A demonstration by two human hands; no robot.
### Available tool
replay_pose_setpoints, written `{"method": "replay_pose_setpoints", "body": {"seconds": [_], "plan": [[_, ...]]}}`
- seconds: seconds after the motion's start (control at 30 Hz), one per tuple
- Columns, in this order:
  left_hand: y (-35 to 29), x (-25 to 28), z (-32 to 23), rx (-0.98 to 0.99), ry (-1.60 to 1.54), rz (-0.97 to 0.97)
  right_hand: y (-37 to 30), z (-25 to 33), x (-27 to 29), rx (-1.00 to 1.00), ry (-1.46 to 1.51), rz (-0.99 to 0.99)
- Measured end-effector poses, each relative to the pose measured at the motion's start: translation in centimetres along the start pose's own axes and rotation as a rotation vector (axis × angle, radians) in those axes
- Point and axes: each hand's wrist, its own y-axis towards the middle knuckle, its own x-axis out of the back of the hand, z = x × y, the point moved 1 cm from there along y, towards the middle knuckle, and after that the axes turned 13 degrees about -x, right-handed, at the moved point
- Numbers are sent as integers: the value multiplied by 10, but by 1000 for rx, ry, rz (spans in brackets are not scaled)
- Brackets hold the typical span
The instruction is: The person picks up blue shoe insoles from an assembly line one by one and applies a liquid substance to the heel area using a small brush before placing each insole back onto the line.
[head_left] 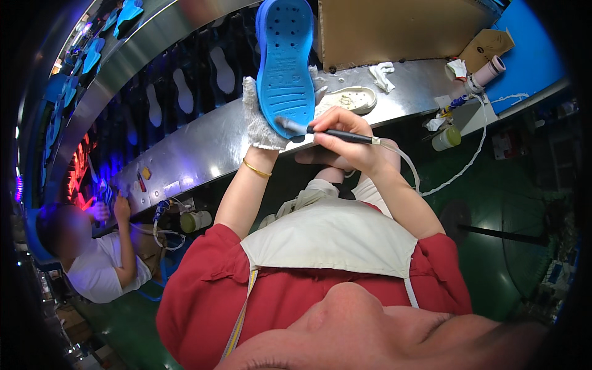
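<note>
My left hand (264, 126), in a white knitted glove, holds a blue shoe sole (285, 68) from below. The sole stands heel end toward me, its inner face with small holes and grooves turned up. Gloved fingertips show past its right edge. In my bare right hand (350, 140) is a brush (342, 134) with a black handle, gripped like a pen. Its bristles touch the near end of the sole. A thin pale tube (404, 161) runs from the handle's back end. Just beyond my right hand, a whitish shoe piece (354, 98) lies on the metal bench.
A steel bench (209, 145) runs along a conveyor carrying several soles (184, 90). Behind stands a cardboard box (394, 31). At the right are a crumpled white cloth (382, 75), a tube-fed container (446, 138) and a blue surface (530, 55). A co-worker (102, 259) sits at the left.
</note>
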Motion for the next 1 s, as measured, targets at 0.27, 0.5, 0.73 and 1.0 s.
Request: {"method": "replay_pose_setpoints", "body": {"seconds": [0.27,0.5,0.73,1.0], "plan": [[8,13,-16,70,61,26,5,3,0,-133,-25,16],[14,6,-29,78,-19,29,-1,16,4,-4,-19,71],[28,0,-34,186,286,-147,20,27,-6,210,-492,44],[30,4,-31,439,552,-152,27,41,18,-232,-247,242]]}}
